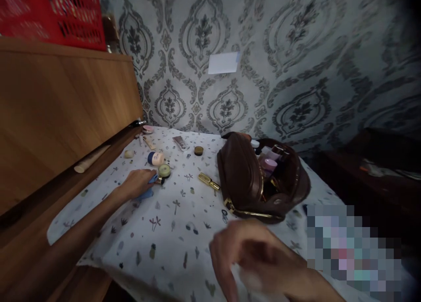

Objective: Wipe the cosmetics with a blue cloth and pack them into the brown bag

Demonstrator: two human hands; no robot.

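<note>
My left hand (pixel 140 183) is closed over a blue cloth (pixel 145 194) on the left part of the white printed cover. At its fingertips is a small item with a dark end (pixel 160 180); whether the hand grips it too is unclear. Beside it sit a round green-lidded jar (pixel 164 170) and a cream bottle with a navy cap (pixel 155 158). My right hand (pixel 253 254), somewhat blurred, hovers over the near right of the cover, fingers bent and apart, nothing visible in them. Beyond it stands an unzipped brown bag (pixel 238 175) with cosmetics inside.
A gold tube (pixel 208 181) lies left of the bag. Farther back are a small round pot (pixel 198 151) and a squeeze tube (pixel 180 143). A wooden cabinet (pixel 69 113) bounds the left, with a red basket (pixel 72 17) on top. Patterned wall (pixel 204 96) rises behind.
</note>
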